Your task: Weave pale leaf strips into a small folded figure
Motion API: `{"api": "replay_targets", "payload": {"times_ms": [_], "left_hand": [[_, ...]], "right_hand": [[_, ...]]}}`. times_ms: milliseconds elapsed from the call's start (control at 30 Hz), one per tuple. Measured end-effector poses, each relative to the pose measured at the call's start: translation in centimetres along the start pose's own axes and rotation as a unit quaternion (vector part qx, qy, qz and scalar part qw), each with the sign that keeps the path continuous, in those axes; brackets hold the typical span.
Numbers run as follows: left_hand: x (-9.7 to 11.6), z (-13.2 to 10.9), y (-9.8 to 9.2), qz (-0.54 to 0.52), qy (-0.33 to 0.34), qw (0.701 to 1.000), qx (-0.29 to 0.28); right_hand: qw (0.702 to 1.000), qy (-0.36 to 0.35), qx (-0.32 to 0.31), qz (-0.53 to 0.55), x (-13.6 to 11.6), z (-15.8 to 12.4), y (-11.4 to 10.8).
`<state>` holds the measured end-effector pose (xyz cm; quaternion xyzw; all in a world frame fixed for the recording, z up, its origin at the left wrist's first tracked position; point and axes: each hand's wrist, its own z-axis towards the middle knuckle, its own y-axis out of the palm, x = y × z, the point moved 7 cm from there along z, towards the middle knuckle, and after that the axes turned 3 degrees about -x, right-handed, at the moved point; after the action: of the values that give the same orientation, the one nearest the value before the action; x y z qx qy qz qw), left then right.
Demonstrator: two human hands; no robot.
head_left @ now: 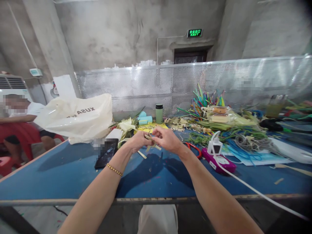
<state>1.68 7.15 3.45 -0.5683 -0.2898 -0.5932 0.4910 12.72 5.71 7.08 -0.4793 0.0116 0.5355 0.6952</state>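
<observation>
Above the blue table (102, 185), my left hand (139, 141) and my right hand (166, 139) meet, both closed with fingers pinched. Between them are pale, flat strips of plant fibre (148, 148), which look like straw or husk. Strip ends stick out below and beside the fingers; the part inside the grip is hidden. A dark-screened tablet (107, 154) lies left of my left hand. Just beyond my right wrist are red-handled scissors (196, 150), partly covered by the forearm.
A purple power strip (224, 165) with a white charger (214, 147) and cable sits at right. Cord bundles (246, 143) and colourful stems (207, 102) crowd the back right. A green bottle (159, 114) and white plastic bag (78, 118) stand behind. A person (26, 110) sits far left.
</observation>
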Motion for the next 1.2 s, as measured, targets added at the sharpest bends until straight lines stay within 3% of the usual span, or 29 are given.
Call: {"api": "replay_targets", "payload": {"times_ms": [233,433,667,933,1067,1200], "left_hand": [[0.2,0.0,1.1,0.092,0.049,0.994,-0.023],[0.9,-0.2,1.2,0.078,0.074,0.994,-0.024],[1.3,-0.6,2.0,0.094,0.085,0.991,-0.039],[0.8,-0.9,1.7,0.063,0.027,0.997,-0.036],[1.3,-0.9,2.1,-0.006,0.035,0.997,-0.065],[1.9,-0.9,2.0,-0.102,0.037,0.991,-0.081]], "right_hand": [[0.991,-0.075,-0.002,-0.115,-0.6,0.0,0.5],[0.992,-0.111,0.056,-0.020,-1.8,-0.1,-1.4],[0.991,-0.126,0.052,-0.013,-2.0,0.0,-1.5],[0.985,-0.136,0.105,0.004,-2.4,-0.1,-1.6],[0.989,-0.100,0.086,0.068,-1.8,0.1,-2.0],[0.974,0.019,0.145,0.171,0.6,-0.1,-3.8]]}}
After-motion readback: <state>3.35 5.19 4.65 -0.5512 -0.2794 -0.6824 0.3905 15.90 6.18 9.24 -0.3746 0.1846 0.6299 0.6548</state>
